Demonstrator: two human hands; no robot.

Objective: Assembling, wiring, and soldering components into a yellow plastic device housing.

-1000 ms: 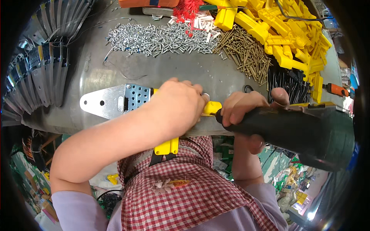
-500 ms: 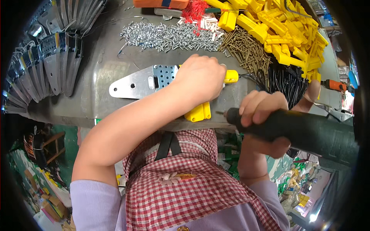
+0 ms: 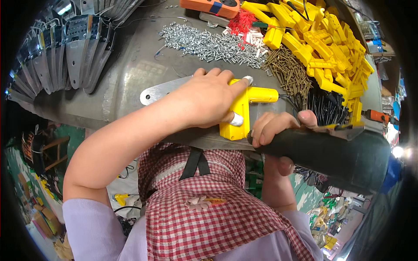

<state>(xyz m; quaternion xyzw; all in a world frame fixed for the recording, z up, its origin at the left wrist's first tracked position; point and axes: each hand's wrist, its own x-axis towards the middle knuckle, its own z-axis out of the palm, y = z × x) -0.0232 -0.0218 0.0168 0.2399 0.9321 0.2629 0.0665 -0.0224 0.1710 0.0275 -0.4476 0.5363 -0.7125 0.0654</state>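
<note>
My left hand presses down over a yellow plastic housing, its fingers and thumb closed around it. White coverings wrap the thumb tip and one fingertip. From under the hand a silver metal plate with a rounded end sticks out to the left; most of it is hidden. A black cord leaves the housing's right end. In my right hand is a thick dark power screwdriver, held almost level. Its front end reaches the housing's lower right edge; whether the bit touches a screw cannot be seen.
Silver screws and nuts lie spread behind my left hand, beside brass-coloured long screws. Yellow plastic parts are heaped at the far right, near black cords. Metal plates stand stacked at left. An orange tool lies at the back.
The screwdriver has come left, up to the yellow housing. My left hand has shifted its grip, so more of the housing shows and less of the plate. The whole view has shifted slightly.
</note>
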